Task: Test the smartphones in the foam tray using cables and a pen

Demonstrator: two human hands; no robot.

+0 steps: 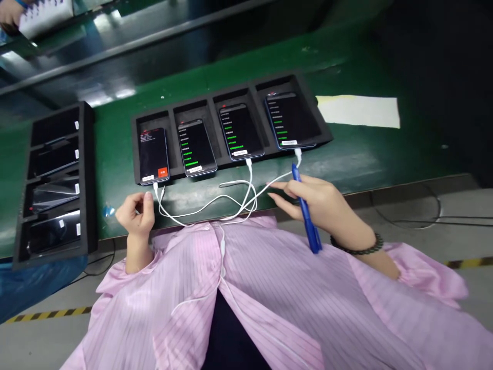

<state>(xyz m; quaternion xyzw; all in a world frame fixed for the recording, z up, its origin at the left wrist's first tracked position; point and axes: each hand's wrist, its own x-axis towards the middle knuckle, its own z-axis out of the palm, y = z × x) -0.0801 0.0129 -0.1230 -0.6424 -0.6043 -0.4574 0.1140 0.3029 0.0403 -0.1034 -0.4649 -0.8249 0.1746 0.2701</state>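
A black foam tray (316,110) lies on the green bench with several smartphones in its compartments. The leftmost phone (153,154) shows red text and a red square; the second phone (196,146), third phone (241,130) and rightmost phone (291,119) show lists with green lines. White charging cables (251,191) run to all but the second phone. My left hand (136,213) is curled into a loose fist below the leftmost phone, nothing visible in it. My right hand (314,200) holds a blue pen (307,216), its fingertips by the cable below the rightmost phone.
Another black tray (88,180) with several dark phones stands at left. A paper strip (360,111) lies at right. The bench's front edge runs close to my body, and cable hangs over my pink striped garment (277,288). Another person's hand (11,13) shows at top left.
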